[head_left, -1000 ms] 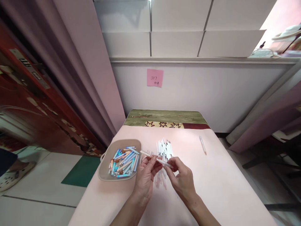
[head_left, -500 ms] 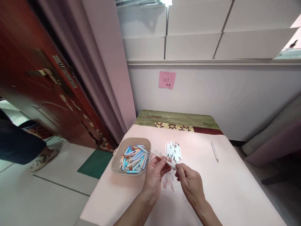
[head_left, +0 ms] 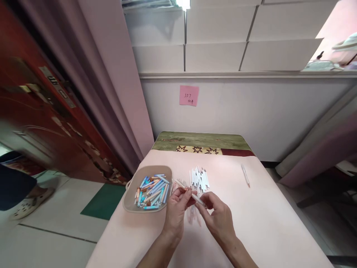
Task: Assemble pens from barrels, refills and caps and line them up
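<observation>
A whitish-pink pen (head_left: pixel 197 200) slants between my two hands above the table. My left hand (head_left: pixel 176 208) pinches it around the middle, and its upper end sticks out to the left. At the lower end, the thumb and fingers of my right hand (head_left: pixel 218 213) close on the same pen. Just beyond my hands lies a bunch of thin white pen refills (head_left: pixel 199 179) with dark tips. Partly covered by my hands, several clear pinkish pen barrels (head_left: pixel 193 216) rest on the table.
A beige basin (head_left: pixel 128 204) at the left holds many blue, orange and brown pen parts (head_left: pixel 154 190). One single pen (head_left: pixel 245 175) lies at the right of the pink-covered table (head_left: pixel 267 223). A pink note (head_left: pixel 189 95) is on the wall. Someone's leg and shoe (head_left: pixel 29 206) show by the door.
The view has turned slightly right, so everything sits further left. My right fingers have shifted on the pen's lower end, the thumb now lying beneath it. My left hand keeps its pinch.
</observation>
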A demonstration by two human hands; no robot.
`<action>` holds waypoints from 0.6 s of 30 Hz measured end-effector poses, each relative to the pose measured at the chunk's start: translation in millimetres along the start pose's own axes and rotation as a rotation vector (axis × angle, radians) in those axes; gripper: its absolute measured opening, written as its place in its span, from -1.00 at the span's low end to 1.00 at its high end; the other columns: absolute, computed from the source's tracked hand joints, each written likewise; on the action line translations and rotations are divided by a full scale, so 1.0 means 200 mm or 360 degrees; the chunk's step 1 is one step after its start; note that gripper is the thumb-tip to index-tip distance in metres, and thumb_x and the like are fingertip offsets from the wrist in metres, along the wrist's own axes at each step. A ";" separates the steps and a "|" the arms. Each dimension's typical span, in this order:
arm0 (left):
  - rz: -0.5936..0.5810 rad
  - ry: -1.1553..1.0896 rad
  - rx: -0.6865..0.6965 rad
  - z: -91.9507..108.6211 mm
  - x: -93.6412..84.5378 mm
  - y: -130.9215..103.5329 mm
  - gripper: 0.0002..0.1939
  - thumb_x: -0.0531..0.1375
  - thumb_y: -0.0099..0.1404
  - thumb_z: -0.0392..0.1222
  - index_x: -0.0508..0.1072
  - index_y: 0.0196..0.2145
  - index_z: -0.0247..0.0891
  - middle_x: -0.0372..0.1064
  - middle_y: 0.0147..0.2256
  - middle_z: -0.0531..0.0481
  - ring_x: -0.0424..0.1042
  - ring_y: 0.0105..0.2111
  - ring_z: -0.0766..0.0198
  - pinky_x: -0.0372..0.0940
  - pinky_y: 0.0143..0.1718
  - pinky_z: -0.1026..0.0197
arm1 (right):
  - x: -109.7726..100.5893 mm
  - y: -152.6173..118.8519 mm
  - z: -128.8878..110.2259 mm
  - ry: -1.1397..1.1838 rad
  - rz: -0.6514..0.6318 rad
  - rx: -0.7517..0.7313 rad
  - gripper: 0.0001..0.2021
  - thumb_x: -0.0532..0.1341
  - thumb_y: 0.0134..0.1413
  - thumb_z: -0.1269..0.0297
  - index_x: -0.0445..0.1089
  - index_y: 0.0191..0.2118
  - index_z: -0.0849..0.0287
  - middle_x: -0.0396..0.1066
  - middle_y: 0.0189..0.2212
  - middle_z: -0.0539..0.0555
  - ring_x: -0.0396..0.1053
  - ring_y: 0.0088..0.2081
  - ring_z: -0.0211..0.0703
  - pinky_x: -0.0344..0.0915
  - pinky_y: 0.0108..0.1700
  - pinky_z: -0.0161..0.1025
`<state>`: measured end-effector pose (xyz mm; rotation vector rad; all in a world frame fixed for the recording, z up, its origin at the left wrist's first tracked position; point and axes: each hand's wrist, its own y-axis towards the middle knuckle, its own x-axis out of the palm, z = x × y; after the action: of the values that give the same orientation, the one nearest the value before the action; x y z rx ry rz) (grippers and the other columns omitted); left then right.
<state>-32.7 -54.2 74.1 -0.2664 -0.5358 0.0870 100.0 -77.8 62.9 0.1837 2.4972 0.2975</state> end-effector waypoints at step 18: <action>-0.0052 0.0338 -0.0122 -0.13 -0.05 0.08 -0.70 0.34 0.07 -0.03 0.46 -0.39 -0.34 0.52 -0.41 -0.11 0.47 -0.43 0.25 0.35 -0.29 0.22 | 0.02 0.00 0.07 0.0122 -0.0258 0.0318 -0.76 0.24 0.03 0.13 0.43 -0.53 0.14 0.41 -0.63 -0.06 0.31 -0.58 -0.28 0.13 -0.50 -0.39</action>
<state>-28.6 -46.4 43.8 -0.3373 -0.3328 0.0063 105.4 -73.7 49.7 0.0505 2.5976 -0.0125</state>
